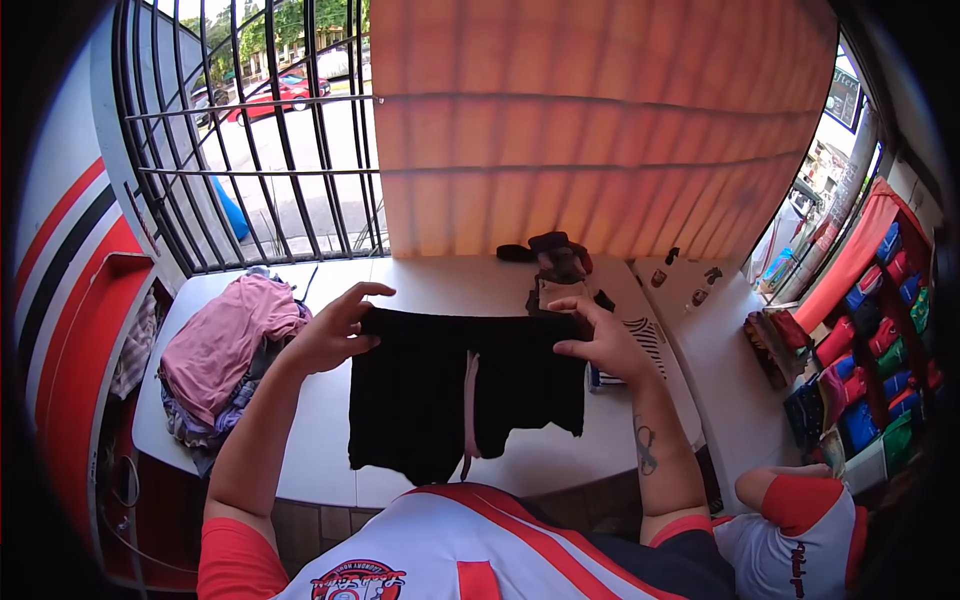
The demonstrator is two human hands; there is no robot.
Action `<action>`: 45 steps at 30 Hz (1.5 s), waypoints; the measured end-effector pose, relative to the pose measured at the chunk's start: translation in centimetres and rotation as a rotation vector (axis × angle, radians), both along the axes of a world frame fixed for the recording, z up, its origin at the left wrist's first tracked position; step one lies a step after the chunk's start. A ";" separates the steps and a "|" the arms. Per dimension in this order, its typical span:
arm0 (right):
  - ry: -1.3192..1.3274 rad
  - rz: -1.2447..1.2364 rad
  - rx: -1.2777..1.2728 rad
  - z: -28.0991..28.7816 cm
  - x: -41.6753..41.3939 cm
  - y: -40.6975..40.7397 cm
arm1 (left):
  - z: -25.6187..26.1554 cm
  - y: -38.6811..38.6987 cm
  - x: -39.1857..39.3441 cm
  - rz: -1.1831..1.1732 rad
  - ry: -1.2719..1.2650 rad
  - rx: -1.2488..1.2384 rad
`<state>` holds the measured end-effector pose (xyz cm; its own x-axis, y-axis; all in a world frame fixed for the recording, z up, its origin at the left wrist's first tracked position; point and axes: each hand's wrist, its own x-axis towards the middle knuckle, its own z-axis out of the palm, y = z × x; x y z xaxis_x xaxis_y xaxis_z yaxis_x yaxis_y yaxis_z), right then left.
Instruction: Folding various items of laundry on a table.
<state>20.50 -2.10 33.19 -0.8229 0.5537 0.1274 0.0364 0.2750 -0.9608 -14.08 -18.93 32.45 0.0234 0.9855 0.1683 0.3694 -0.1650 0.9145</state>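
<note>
A pair of black shorts (pixel 409 390) hangs spread out over the white table, its waistband uppermost. A narrow pink strip (pixel 471 405) runs down its middle, between the legs. My left hand (pixel 326 337) grips the left end of the waistband, and my right hand (pixel 607 341) holds the right end. The waistband is stretched nearly straight between them. To the left of my left hand lies a heap of clothes, a pink garment (pixel 240 330) on top. Beyond my right hand are a striped cloth (pixel 645 341) and a pile of small dark and beige garments (pixel 559 274).
The white table (pixel 315 442) adjoins another table (pixel 720 360) on the right, with two bottles (pixel 701 292) at its back. Folded clothes (pixel 776 345) and packed shelves (pixel 877 352) stand farther right. A co-worker (pixel 795 525) is close at my right. Window bars (pixel 259 172) and an orange blind (pixel 600 135) rise behind.
</note>
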 end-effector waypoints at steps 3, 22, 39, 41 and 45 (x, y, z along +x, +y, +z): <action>-0.072 0.101 0.037 0.6 0.5 -0.9 | 1.2 -2.4 0.6 0.040 0.089 0.084; 0.227 -0.177 0.090 0.2 -7.6 -5.3 | 0.5 1.7 8.3 -0.139 0.010 0.355; -0.171 0.163 0.231 2.9 -6.7 -4.9 | -14.7 -2.7 6.7 0.244 0.470 0.235; -0.230 0.155 0.292 3.4 -5.7 -4.5 | -16.4 -3.5 5.5 0.179 0.556 0.096; -0.272 -0.066 0.370 2.6 -1.9 -2.2 | -14.8 -4.2 4.1 0.222 0.496 0.217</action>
